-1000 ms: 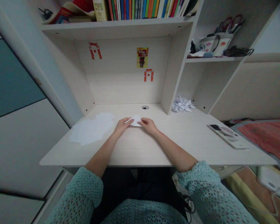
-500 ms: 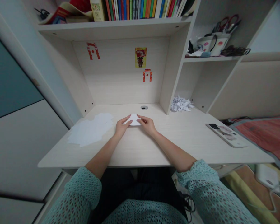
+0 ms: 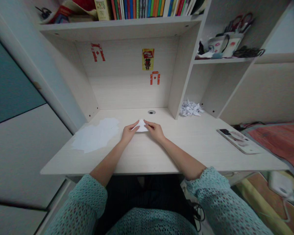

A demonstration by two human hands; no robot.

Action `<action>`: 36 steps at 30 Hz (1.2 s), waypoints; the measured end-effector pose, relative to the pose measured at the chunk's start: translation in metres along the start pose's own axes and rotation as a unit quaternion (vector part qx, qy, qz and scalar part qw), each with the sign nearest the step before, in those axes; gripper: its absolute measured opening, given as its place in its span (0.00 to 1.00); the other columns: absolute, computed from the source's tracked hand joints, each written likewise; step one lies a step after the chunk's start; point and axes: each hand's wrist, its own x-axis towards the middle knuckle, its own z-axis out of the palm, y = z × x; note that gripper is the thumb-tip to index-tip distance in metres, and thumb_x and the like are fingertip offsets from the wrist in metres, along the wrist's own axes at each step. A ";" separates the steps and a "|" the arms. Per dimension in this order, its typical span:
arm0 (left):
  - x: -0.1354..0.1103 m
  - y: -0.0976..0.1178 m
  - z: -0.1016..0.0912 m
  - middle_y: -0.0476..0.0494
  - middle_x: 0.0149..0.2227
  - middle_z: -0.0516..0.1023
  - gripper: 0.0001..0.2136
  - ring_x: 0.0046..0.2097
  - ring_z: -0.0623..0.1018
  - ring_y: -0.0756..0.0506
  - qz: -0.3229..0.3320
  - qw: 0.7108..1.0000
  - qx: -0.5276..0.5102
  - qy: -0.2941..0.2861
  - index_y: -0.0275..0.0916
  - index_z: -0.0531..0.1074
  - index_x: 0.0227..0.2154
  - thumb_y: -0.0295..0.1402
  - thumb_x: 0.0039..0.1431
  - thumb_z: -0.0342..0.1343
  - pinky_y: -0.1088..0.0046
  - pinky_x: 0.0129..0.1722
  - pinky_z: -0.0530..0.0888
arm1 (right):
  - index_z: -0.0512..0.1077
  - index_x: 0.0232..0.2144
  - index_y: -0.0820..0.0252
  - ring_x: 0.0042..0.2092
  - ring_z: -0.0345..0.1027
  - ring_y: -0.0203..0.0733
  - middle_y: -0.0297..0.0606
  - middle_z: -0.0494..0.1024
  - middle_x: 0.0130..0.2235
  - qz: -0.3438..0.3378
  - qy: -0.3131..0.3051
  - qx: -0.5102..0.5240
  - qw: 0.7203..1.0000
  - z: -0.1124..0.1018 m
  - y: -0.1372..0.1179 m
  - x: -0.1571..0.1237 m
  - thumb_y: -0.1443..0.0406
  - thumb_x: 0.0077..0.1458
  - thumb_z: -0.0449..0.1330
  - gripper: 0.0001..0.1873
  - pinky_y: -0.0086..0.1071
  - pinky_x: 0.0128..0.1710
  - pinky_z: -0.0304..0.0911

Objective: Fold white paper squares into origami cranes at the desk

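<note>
In the head view, the left hand [image 3: 128, 133] and right hand [image 3: 156, 131] pinch opposite sides of a small white piece of paper [image 3: 141, 127] over the middle of the worktop [image 3: 147, 155]. White sheets [image 3: 96, 135] lie spread to its left; a heap of paper pieces [image 3: 190, 109] sits at back right.

Your only view comes from the camera on your head, facing forward and down over the tabletop [image 3: 147, 156]. It sits close above your lap [image 3: 149, 195] and takes in your sleeves [image 3: 88, 197] at the bottom, your left hand [image 3: 128, 133] and right hand [image 3: 156, 131] near the middle, and the bookshelf [image 3: 122, 26] along the top edge.
</note>
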 end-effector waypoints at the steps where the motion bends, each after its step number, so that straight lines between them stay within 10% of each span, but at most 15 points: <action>1: 0.000 0.000 0.000 0.42 0.52 0.71 0.22 0.54 0.70 0.42 -0.003 1.000 -0.001 0.005 0.36 0.71 0.48 0.38 0.50 0.59 0.66 0.57 0.62 | 0.73 0.46 0.53 0.48 0.70 0.45 0.36 0.75 0.48 -0.006 0.000 -0.004 1.000 0.000 0.000 0.000 0.61 0.53 0.58 0.17 0.36 0.49 0.63; 30: 0.000 -0.006 0.004 0.41 0.44 0.77 0.17 0.48 0.75 0.41 -0.021 0.998 -0.004 0.064 0.37 0.76 0.41 0.37 0.46 0.62 0.63 0.53 0.68 | 0.74 0.45 0.54 0.40 0.71 0.43 0.39 0.78 0.43 -0.003 -0.044 -0.049 0.998 -0.002 -0.002 0.002 0.62 0.52 0.58 0.16 0.35 0.42 0.63; 36: 0.003 -0.002 0.007 0.40 0.44 0.77 0.17 0.48 0.75 0.42 -0.010 0.989 -0.027 0.142 0.36 0.76 0.40 0.36 0.46 0.62 0.65 0.53 0.68 | 0.72 0.48 0.61 0.25 0.65 0.35 0.39 0.78 0.31 0.142 0.001 0.085 0.986 0.003 -0.017 0.008 0.56 0.44 0.63 0.28 0.31 0.28 0.61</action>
